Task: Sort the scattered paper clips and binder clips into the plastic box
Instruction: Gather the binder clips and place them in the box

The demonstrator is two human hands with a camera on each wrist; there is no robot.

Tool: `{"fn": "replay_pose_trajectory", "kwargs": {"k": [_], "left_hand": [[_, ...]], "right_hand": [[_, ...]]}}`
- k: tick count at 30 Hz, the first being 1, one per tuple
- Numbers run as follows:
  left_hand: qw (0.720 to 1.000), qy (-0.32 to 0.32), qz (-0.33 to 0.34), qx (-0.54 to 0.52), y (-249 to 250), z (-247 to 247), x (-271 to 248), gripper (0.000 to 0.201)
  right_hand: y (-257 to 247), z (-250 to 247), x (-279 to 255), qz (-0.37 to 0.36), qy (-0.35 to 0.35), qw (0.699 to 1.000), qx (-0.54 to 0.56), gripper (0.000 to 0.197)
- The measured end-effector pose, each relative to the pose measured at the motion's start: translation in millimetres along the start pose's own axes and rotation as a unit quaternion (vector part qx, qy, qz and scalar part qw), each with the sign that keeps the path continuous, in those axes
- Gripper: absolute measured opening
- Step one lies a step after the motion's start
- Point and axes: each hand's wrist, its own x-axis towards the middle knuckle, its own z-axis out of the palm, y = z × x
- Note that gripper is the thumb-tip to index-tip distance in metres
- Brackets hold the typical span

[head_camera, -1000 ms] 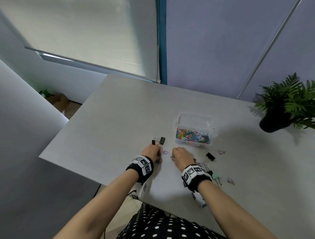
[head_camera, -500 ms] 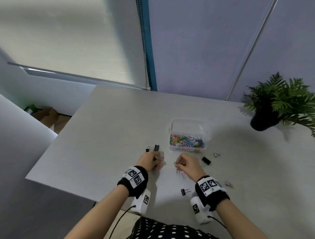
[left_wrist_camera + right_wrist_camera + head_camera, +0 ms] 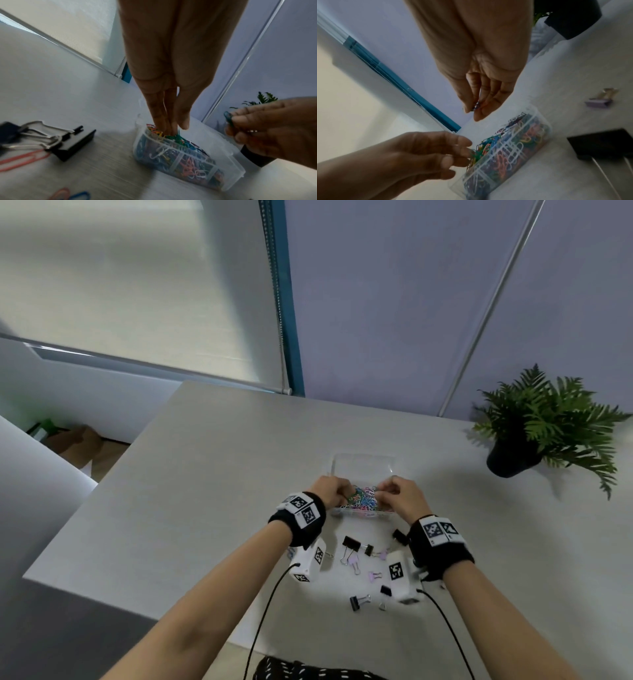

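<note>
A clear plastic box (image 3: 363,513) holds a heap of coloured paper clips (image 3: 364,498); its lid lies open behind it. Both hands hover over it. My left hand (image 3: 337,493) points straight fingers down, fingertips (image 3: 169,129) touching the green clips in the heap (image 3: 178,138), thumb slightly apart. My right hand (image 3: 385,491) pinches a teal paper clip (image 3: 228,119) above the box (image 3: 228,159). In the right wrist view the right fingers (image 3: 471,106) close on small clips over the box (image 3: 488,175), with the left hand (image 3: 458,151) at the heap.
Black binder clips (image 3: 351,543) and small purple binder clips (image 3: 375,576) lie scattered on the grey table (image 3: 205,491) between my wrists. A red paper clip (image 3: 22,159) lies by a black binder clip (image 3: 75,143). A potted fern (image 3: 548,426) stands at the far right.
Both hands have moved forward from the table in front of the box to over the box. The right hand carries a paper clip.
</note>
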Motion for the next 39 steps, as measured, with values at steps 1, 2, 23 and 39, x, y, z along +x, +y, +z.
{"fn": "replay_pose_trajectory", "kwargs": {"k": [1, 2, 23, 39], "left_hand": [[1.0, 0.002, 0.011, 0.001, -4.9, -4.4, -4.5, 0.035], [1.0, 0.01, 0.016, -0.008, -11.0, -10.2, -10.7, 0.038], [0.978, 0.071, -0.045, 0.192, -95.8, 42.6, -93.5, 0.032], [0.954, 0.029, -0.1, 0.281, -80.9, 54.1, -93.4, 0.027]], "right_hand": [[-0.7, -1.0, 3.2, -0.001, 0.001, 1.0, -0.007, 0.021], [-0.9, -2.1, 5.4, -0.003, 0.001, 1.0, -0.014, 0.02], [-17.6, 104.7, -42.5, -0.257, -0.272, 0.807, -0.457, 0.05], [1.8, 99.6, -66.4, -0.244, -0.215, 0.807, -0.494, 0.02]]}}
